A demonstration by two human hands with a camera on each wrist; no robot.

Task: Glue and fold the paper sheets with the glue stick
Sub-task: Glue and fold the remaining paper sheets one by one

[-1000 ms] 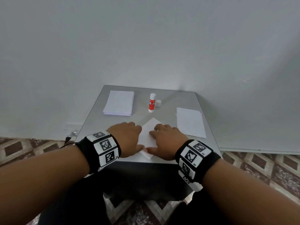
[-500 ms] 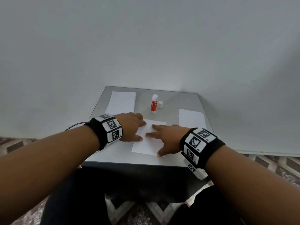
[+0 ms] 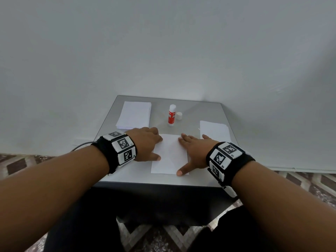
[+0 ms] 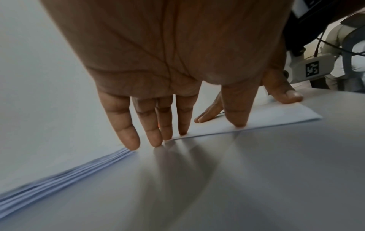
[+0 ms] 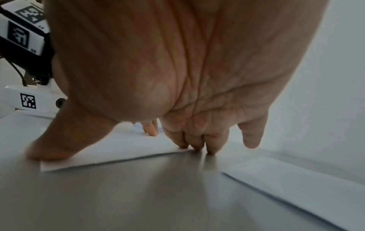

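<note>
Here, the left hand's fingers (image 4: pixel 126 132) are lying nearly straight and close together, the index tip and thumb pressing on the left edge of the paper sheet (image 3: pixel 170 155) while the other tips are touching the bare surface (image 3: pixel 209 179) just beside it; nothing is being gripped. The right hand's fingers (image 5: pixel 194 143) are spreading wider, three tips bearing down at the sheet's far right corner, the thumb splayed toward six o'clock and pinning the near right corner, the little finger lifting clear. So the left hand (image 3: pixel 145 144) and right hand (image 3: pixel 195 151) are flattening the sheet, which is lying at the middle of the surface toward six o'clock. To do this well, I judge, both hands should be sweeping outward from the middle with even pressure, keeping the edges square so nothing creeps or wrinkles. The glue stick (image 3: pixel 171 115) is standing upright at twelve o'clock from the sheet, its cap (image 3: pixel 179 116) off and just beside it. A paper stack (image 3: pixel 134 115) is lying at ten o'clock, and another paper (image 3: pixel 214 130) at two o'clock.
</note>
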